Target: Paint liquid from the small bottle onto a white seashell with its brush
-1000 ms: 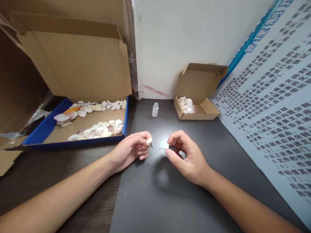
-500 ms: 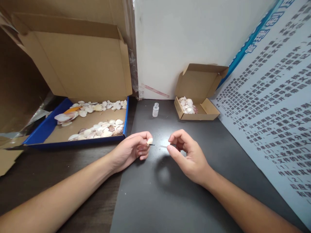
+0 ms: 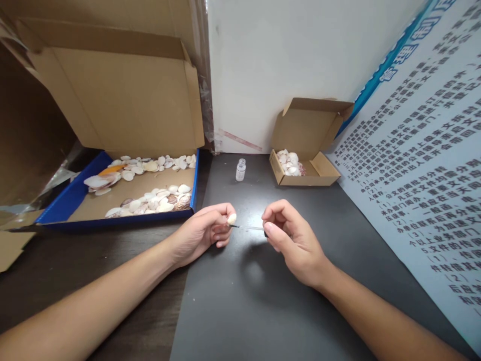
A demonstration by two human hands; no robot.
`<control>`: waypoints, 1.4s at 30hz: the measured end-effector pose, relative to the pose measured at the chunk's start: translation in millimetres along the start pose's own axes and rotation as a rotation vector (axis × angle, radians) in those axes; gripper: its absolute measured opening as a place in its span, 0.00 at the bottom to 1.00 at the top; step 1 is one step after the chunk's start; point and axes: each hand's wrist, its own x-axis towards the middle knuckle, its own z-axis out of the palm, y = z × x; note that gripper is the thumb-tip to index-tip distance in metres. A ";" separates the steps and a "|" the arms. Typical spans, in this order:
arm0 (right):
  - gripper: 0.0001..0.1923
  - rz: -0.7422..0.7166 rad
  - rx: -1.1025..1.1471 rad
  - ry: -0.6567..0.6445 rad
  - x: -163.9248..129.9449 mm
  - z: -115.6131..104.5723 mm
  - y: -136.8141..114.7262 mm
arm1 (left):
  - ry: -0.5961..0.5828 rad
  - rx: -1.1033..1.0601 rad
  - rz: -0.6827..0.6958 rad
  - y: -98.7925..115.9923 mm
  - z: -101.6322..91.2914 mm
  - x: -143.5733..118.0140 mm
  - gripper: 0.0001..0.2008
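Between the thumb and fingers of my left hand (image 3: 206, 230) is a small cream seashell (image 3: 232, 219). My right hand (image 3: 295, 243) pinches the dark end of a thin brush (image 3: 251, 228) with a clear stem. Its dark bristle tip points left and meets the lower edge of the shell, though I cannot tell how firmly it touches. Behind both hands stands a small uncapped glass bottle (image 3: 240, 170) with a white label, upright on the dark grey mat (image 3: 233, 311).
On the left, an open blue-edged cardboard box (image 3: 124, 220) holds many shells (image 3: 150, 203) in two groups. A smaller open carton (image 3: 306, 180) at the back right has white shells (image 3: 289, 163) in it. A printed sheet (image 3: 421, 165) slopes along the right side.
My right hand has shifted slightly right and turned the brush, so its clear stem shows more fully. My left hand and the shell stay in place.
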 end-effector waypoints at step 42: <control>0.07 -0.039 -0.049 0.142 2.3 -0.1 0.4 | -0.008 0.053 0.020 -1.9 0.2 0.0 0.07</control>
